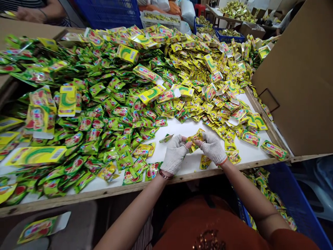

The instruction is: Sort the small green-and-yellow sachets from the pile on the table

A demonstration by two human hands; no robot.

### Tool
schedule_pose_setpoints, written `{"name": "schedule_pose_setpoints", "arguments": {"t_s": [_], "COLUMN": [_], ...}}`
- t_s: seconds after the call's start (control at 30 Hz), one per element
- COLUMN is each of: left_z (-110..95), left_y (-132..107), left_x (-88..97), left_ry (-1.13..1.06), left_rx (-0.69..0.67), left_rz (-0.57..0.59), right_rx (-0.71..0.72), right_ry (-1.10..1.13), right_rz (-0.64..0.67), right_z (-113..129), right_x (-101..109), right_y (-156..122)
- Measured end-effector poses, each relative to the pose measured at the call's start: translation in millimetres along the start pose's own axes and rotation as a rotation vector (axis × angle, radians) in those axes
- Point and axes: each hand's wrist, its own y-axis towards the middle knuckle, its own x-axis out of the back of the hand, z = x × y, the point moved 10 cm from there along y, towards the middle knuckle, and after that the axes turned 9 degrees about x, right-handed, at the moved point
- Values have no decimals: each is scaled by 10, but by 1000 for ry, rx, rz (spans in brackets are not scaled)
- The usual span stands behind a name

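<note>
Both my hands wear white knit gloves with the fingertips bare. My left hand [174, 153] and my right hand [213, 147] are closed together on a small bunch of yellow candy sachets [195, 139] just above the white table top [182, 130] near its front edge. A heap of green sachets [104, 114] covers the left of the table. A heap of yellow sachets [208, 76] covers the right. One yellow sachet [205, 162] lies under my right wrist.
Yellow-green printed cards [36, 155] lie among the green heap. A large cardboard sheet [299, 80] stands at the right. A blue crate [286, 198] with sachets sits below right. Another person's arm [33, 14] rests at the far left. More crates stand behind.
</note>
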Motion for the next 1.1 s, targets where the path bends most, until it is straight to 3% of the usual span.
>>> {"name": "schedule_pose_setpoints", "arguments": {"t_s": [0.1,0.3,0.4,0.53,0.6,0.67,0.73,0.83,0.93,1.03,1.1], "left_z": [23,-282,-341,-232,-203,-219,-284,-511,-937,-1486,-1684], "left_y": [-3,-33,-55,-59,-45,-17,30,160,411,759,1046], "left_x": [40,70,9,-28,-23,-20,-32,-80,-29,287,603], "left_ry": [2,379,414,275,238,231,269,446,808,1282,1526], "left_rx": [19,-76,-86,-19,-19,-44,-90,-208,-405,-573,-443], "left_rz": [-12,-19,30,87,79,60,41,41,-24,-351,-523], "right_rx": [37,76,59,44,53,59,45,-46,-122,-75,-44], "right_ry": [-46,-226,-341,-359,-304,-176,22,306,327,192,177], "right_rz": [-2,297,333,269,171,8,-72,49,80,24,17], "right_z": [103,326,341,275,243,215,160,44,-82,-134,-143], "right_x": [65,27,41,59,93,177,174,-55,-130,-65,-65], "right_y": [19,42,67,101,114,120,122,134,134,149,146]}}
